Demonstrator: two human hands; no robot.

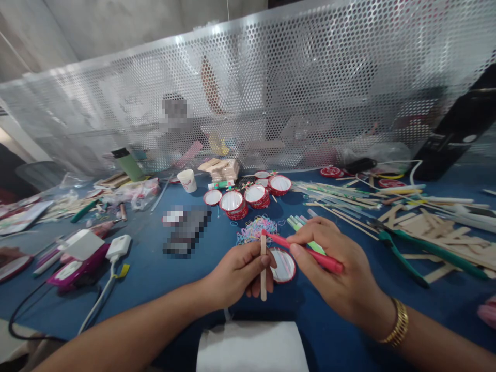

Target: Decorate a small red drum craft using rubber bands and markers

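Head view: left hand point(236, 274) grips stick point(263, 268), right hand point(341, 274) w/ marker point(310, 252).

A wooden craft stick point(263, 268) is held upright in the left hand point(236, 271). A red marker point(306, 251), gripped in the right hand point(337, 274), is touched to the stick's top end. A red-rimmed lid point(284, 266) is seen just behind, with rubber bands point(256, 228) and drum-like lids point(248, 197) farther off.
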